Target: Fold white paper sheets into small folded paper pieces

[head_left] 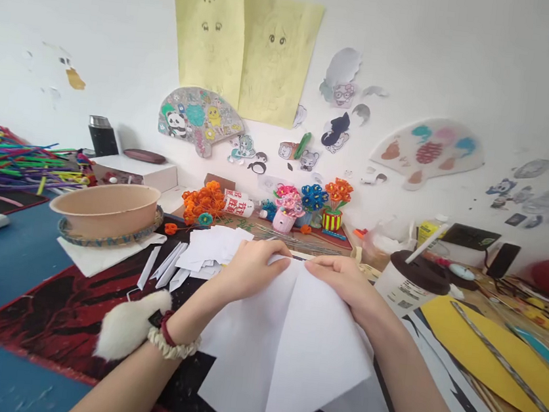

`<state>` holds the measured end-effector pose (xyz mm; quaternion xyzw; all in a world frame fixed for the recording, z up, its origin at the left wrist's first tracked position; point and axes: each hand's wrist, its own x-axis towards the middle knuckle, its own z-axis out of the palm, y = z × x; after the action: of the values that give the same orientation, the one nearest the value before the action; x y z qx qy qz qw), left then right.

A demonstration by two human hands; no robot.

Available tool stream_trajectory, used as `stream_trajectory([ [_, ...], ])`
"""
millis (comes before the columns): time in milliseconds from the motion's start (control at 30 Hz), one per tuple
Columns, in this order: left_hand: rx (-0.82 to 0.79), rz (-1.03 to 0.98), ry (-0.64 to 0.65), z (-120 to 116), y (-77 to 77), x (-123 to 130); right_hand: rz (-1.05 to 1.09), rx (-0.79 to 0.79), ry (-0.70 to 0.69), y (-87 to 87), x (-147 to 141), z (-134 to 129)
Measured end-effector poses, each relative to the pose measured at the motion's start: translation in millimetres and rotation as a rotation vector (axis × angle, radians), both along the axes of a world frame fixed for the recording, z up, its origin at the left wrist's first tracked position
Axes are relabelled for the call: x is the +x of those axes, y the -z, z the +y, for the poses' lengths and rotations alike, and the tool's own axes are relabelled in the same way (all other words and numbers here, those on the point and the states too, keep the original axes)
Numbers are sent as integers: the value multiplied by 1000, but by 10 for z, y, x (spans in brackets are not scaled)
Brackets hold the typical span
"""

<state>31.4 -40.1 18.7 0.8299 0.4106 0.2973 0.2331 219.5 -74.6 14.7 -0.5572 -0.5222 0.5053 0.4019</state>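
A large white sheet of paper (307, 355) with a crease down its middle hangs between my hands. My left hand (260, 267) pinches its upper left edge between thumb and fingers. At the upper right edge, my right hand (338, 276) pinches the same sheet, a short gap away from my left. Under and behind the sheet lie more white papers, partly hidden by it. Beyond my left wrist sits a pile of cut white paper pieces (213, 245), with narrow folded strips (168, 265) beside it.
A beige bowl (105, 210) stands at the left, near a white fluffy item (127, 325) on the red and black mat (55, 306). At the right are a lidded cup (409, 281) with a straw and yellow paper (500, 357). Pipe-cleaner flowers (289, 201) line the back.
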Motion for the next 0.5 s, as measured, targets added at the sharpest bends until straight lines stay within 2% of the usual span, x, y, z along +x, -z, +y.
stream_trajectory([
  [167, -68, -3, -2, 149, 60, 29, 67, -73, -1, 46, 41, 91],
  [233, -62, 71, 14, 143, 73, 3, 47, -71, -77, 89, 60, 112],
  [333, -7, 210, 23, 79, 112, -39, -38, -64, -262, 178, 65, 123],
  [400, 7, 278, 42, 30, 141, -49, -92, -10, -323, 230, 41, 105],
  [500, -25, 298, 111, -7, 159, -42, -208, 146, -335, 274, -18, 55],
])
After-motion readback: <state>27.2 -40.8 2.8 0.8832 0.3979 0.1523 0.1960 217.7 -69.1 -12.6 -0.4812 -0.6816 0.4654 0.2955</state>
